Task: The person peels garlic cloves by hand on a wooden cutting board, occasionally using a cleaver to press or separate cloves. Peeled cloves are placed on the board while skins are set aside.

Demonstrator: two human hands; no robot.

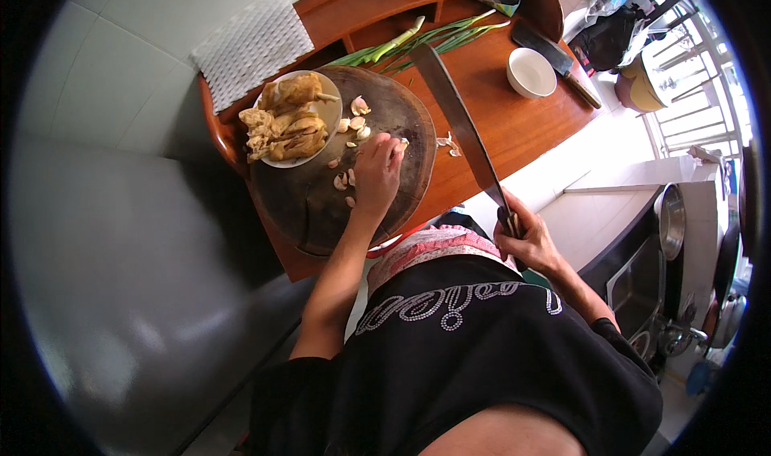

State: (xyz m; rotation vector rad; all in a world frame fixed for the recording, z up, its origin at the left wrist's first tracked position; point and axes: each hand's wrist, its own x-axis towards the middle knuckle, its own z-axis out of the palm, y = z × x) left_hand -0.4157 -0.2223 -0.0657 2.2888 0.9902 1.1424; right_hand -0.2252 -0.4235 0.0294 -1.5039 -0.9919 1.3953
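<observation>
My right hand (pixel 530 233) grips the handle of a long-bladed knife (pixel 461 118), its blade raised over the wooden table's edge, to the right of the round wooden chopping board (pixel 415 124). Above the board my left hand (pixel 380 161) pinches a garlic clove (pixel 402 145) at its fingertips. Several more garlic cloves (pixel 357 123) lie on the board around that hand, some with loose skin. On the board's left part a white plate (pixel 332 103) holds pieces of cooked poultry (pixel 289 124). Garlic skins (pixel 449 144) lie on the table beside the board.
Spring onions (pixel 446 37) lie behind the board. A white bowl (pixel 531 73) stands at the table's right, near a cleaver (pixel 542 46). A white woven mat (pixel 256 49) leans at the back left. A sink (pixel 635 281) is at the right, a metal bowl (pixel 670 221) near it.
</observation>
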